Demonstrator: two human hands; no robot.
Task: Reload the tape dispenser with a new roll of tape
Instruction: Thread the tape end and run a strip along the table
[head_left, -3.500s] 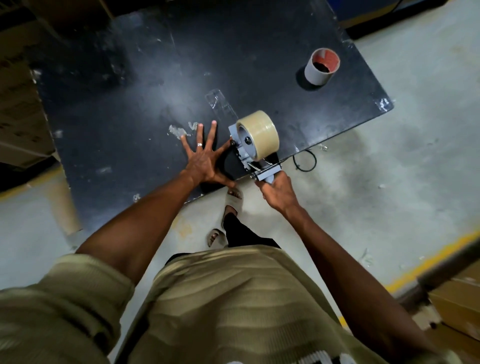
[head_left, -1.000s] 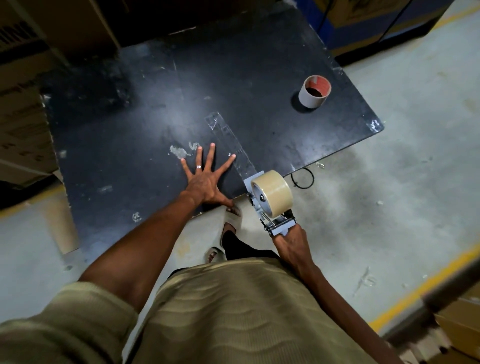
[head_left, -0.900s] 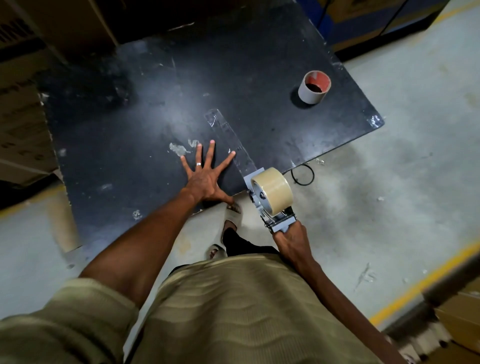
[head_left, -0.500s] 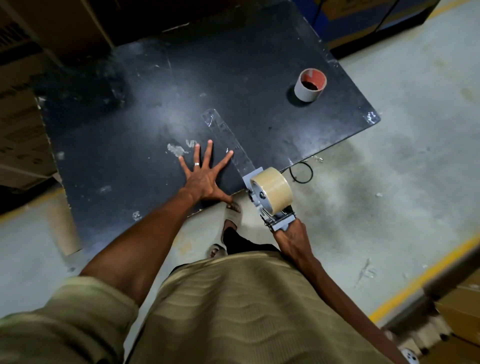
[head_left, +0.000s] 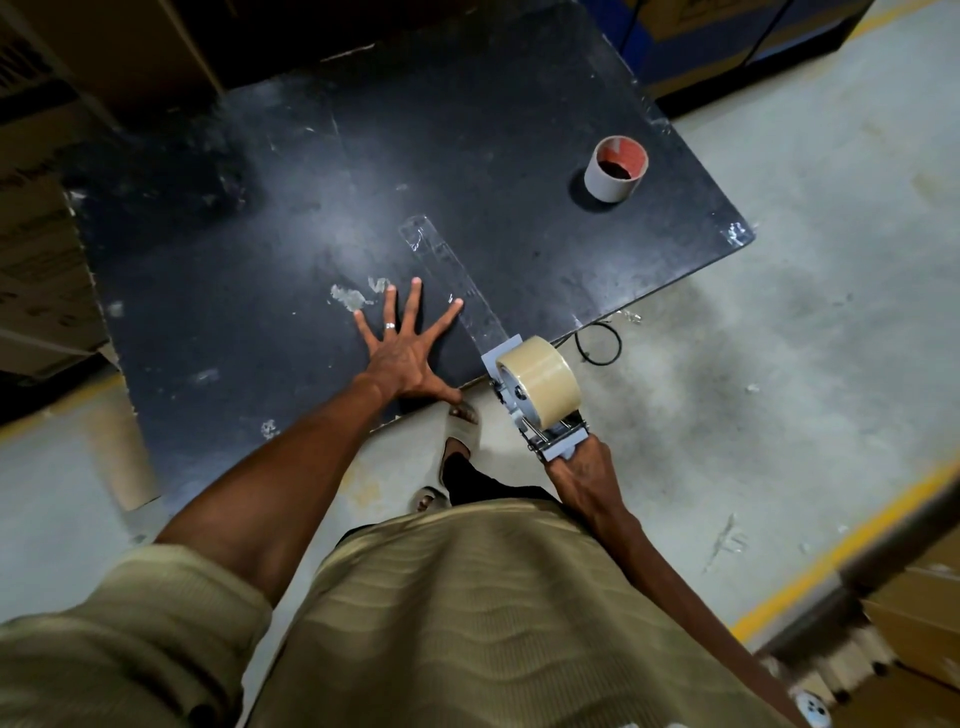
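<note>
Writing: none readable; a white fragment of print sits at the bottom edge of the frame on the shirt, too cropped to read.
Tape dispenser (head_left: 540, 415): centre of the frame, just off the near edge of the table, its front end at that edge; grey frame.
New roll (head_left: 540, 379): tan tape mounted on the dispenser's hub, side on.
Tape strip (head_left: 452, 280): clear, stuck flat on the table, running from mid-table diagonally down to the dispenser's front end.
Right hand (head_left: 584, 475): below the dispenser, fingers wrapped round its handle.
Left hand (head_left: 405, 353): flat on the table left of the strip, fingers splayed straight, a ring on one finger.
Empty core (head_left: 615, 169): upper right of the table, standing on end, grey outside, reddish inside, nothing in it.
Table (head_left: 260, 249): black, scuffed, scraps of old tape on it.
Boxes (head_left: 31, 244): cardboard, left edge; markings blurred.
</note>
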